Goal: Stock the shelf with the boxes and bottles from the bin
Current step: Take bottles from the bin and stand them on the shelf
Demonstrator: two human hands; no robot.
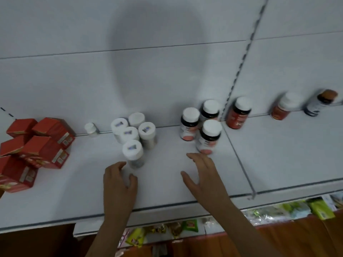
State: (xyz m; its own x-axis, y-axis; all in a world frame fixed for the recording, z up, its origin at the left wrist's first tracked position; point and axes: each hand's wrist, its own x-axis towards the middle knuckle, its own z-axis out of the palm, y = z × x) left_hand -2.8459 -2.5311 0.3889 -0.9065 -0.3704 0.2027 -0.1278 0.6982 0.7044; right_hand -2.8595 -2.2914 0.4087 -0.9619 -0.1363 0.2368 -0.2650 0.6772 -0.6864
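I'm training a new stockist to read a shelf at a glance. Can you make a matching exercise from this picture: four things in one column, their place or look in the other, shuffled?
Things:
1. red boxes
2. white-capped pale bottles
3. dark bottles with pink labels
4. left hand

Places:
A. just left of the shelf divider
B. stacked at the far left of the shelf
C. clustered in the middle, stickers on their caps
D. fingers loosely curled just in front of the nearest pale bottle

Pairs: 1-B, 2-C, 3-A, 4-D
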